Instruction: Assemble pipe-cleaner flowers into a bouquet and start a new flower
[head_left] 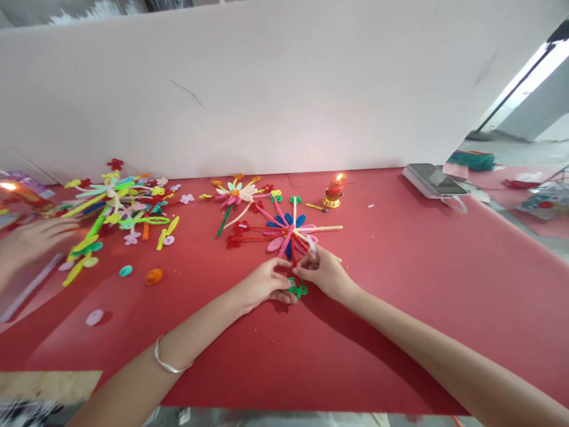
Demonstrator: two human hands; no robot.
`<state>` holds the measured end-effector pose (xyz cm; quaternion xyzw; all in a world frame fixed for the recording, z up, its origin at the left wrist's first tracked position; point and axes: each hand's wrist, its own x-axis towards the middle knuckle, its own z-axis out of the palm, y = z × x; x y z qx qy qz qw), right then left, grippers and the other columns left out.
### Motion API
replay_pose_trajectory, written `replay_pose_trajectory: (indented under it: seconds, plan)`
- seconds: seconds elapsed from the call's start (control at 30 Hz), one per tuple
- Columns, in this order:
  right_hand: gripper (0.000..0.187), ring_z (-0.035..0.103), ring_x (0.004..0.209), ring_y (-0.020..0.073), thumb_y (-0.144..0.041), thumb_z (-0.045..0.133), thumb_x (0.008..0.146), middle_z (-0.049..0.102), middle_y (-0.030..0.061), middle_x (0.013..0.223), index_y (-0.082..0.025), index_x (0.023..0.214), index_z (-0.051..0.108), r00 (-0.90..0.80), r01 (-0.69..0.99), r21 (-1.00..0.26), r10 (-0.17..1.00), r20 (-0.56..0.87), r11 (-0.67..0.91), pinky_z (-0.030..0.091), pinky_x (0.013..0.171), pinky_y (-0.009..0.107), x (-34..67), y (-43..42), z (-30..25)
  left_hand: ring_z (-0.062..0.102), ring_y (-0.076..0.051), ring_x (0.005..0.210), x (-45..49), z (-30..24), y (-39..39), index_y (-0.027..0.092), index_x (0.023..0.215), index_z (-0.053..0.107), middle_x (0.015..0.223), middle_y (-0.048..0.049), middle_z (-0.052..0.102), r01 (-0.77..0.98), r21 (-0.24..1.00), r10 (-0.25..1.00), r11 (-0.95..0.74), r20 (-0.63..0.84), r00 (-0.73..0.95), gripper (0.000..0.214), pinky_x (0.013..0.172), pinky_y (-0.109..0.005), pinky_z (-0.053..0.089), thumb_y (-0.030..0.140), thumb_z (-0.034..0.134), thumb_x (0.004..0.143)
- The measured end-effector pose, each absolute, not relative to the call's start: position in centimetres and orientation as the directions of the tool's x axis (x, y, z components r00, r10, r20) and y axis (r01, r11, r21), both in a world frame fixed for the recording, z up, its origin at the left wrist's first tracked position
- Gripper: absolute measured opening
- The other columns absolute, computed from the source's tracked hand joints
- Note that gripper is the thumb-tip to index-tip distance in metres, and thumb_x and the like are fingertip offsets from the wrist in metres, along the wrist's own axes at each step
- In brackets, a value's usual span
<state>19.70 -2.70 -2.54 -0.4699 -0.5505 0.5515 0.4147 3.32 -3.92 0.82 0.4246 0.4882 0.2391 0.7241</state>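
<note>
A large pipe-cleaner flower (290,229) with pink and blue petals and long stems lies on the red table in front of me. My left hand (269,281) has its fingers closed around a small green pipe-cleaner flower (299,289) below it. My right hand (323,270) pinches close to the red stem above the green flower; its fingertips partly hide what they grip. A short white piece (312,243) sticks up by the right fingers. Red pipe-cleaner flowers (235,241) tip the stems on the left.
A lit red candle (335,190) on a gold base stands behind the work, near a burnt match (316,207). Another pipe-cleaner flower (235,193) lies behind left. A colourful pile (115,196) and another person's hand (44,237) are farther left. A grey-white device (433,181) sits right.
</note>
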Motion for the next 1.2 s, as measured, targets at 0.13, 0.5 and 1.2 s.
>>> replay_pose_trajectory:
  seconds: [0.13,0.5,1.2]
  plan:
    - [0.048,0.053,0.053,0.0101,-0.033,0.071,0.058,0.049,-0.0085,0.057,-0.023,0.068,0.025,-0.210,0.045,-0.998,0.976,-0.047,-0.039,0.041,0.049,0.024,19.6,-2.8,-2.5,0.063,-0.014,0.048,3.3,0.9,-3.8,0.012,0.104,0.041,0.056,-0.0020,0.064,0.047,0.836,0.758,0.546,-0.518,0.397,0.037,0.052,-0.021,0.049,0.005,0.058,0.073]
    - [0.047,0.052,0.053,0.0099,-0.034,0.070,0.060,0.050,-0.0082,0.057,-0.023,0.069,0.026,-0.213,0.048,-0.999,0.977,-0.023,-0.013,0.041,0.047,0.023,19.4,-2.8,-2.8,0.063,-0.013,0.046,3.4,0.3,-3.7,0.014,0.095,0.043,0.056,-0.0006,0.064,-0.024,0.833,0.776,0.553,-0.504,0.379,0.034,0.047,-0.019,0.049,0.007,0.064,0.069]
    - [0.059,0.059,0.054,0.0117,-0.028,0.081,0.046,0.058,-0.0079,0.056,-0.023,0.075,0.029,-0.343,-0.074,-0.979,0.927,-0.152,-0.188,0.044,0.053,0.025,20.0,-1.9,-2.3,0.064,-0.014,0.048,3.8,0.7,-3.9,0.013,0.102,0.040,0.055,-0.0009,0.064,-0.004,0.842,0.798,0.539,-0.509,0.324,0.032,0.051,-0.020,0.050,0.002,0.055,0.076]
